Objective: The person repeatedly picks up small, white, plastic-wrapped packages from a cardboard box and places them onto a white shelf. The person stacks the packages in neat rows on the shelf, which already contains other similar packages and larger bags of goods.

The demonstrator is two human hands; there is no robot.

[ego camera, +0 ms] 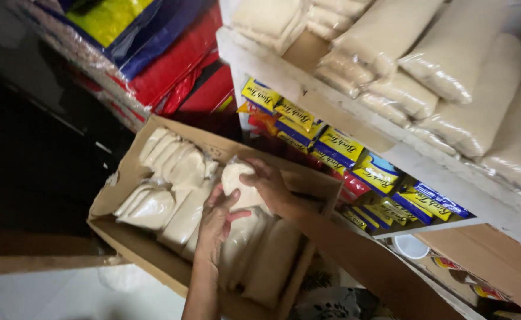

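Both my hands hold one clear bag of white powder [237, 184] just above an open cardboard box [131, 240]. My left hand [216, 225] grips the bag from below and the near side. My right hand [269, 184] clasps its far right side. The box is packed with several more bags of white powder [171, 172], some standing in a row at the far left, others lying flat under my hands.
A white shelf board [402, 155] at the right carries stacked bags of pale grain [468, 71]. Below it stand several yellow-and-blue packets [337, 145]. Red and blue wrapped bales [171, 59] lie behind the box. The left side is dark.
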